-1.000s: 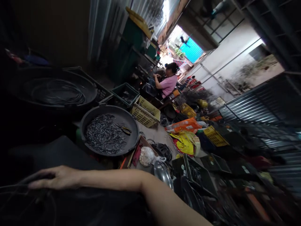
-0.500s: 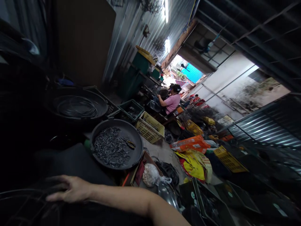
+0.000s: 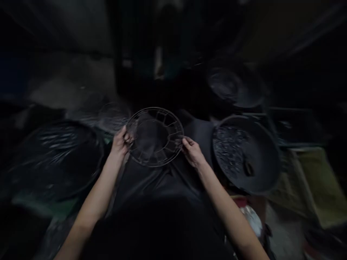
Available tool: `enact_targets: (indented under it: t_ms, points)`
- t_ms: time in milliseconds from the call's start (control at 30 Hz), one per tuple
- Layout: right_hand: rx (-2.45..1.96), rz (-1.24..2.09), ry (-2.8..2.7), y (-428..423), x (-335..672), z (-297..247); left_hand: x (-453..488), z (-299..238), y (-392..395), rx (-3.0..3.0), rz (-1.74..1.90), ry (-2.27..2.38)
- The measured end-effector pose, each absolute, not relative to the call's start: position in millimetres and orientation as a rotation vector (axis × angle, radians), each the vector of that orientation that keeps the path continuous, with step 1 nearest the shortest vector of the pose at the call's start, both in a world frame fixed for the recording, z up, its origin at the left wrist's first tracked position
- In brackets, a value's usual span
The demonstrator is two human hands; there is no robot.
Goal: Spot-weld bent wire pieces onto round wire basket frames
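Between my two hands is a round wire frame point(image 3: 155, 166) with an outer ring, an inner ring and short wire spokes, tilted towards me above my dark-covered lap. My left hand point(image 3: 121, 143) grips its left rim with curled fingers. On the opposite rim, the thumb and fingers of my right hand point(image 3: 192, 151) pinch the wire. Right of that hand sits a wide dark pan point(image 3: 264, 159) holding many small bent metal pieces point(image 3: 229, 150) and a pair of pliers point(image 3: 248, 167). The view is dim and blurred, so finer wire details are lost.
A large dark basin point(image 3: 81, 177) with metal pieces stands at left. Farther back on the right is another pan point(image 3: 248, 90) with coiled wire. A yellowish plastic crate point(image 3: 320, 187) is at far right, and a whitish plastic bag point(image 3: 251, 220) lies below the right pan.
My view has swung from the wide workshop down to my lap. One hand reaching over dark wire showed before; now both hands hold the round wire frame up.
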State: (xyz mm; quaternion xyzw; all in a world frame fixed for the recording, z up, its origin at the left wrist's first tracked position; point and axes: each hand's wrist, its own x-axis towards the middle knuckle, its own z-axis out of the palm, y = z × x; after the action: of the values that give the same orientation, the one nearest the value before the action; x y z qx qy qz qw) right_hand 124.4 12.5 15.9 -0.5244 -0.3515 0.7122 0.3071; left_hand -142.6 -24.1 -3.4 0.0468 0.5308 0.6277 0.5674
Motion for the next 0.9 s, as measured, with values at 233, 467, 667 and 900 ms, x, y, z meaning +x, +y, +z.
enact_targets:
  t_ms: [233,467,667,900]
  points:
    - [-1.447,2.014,-1.012,-18,107,-15,-162,-19,-63,-0.083,1.589,1.323]
    - [-1.492,1.905,-0.921,-34,103,-35,-171,-36,-65,0.069,1.542,1.388]
    - [-1.479,1.871,-0.942,-45,102,-45,-162,-42,-61,0.269,1.646,1.546]
    - [-1.524,2.023,-0.899,-64,105,-34,-154,-39,-59,0.182,1.637,1.547]
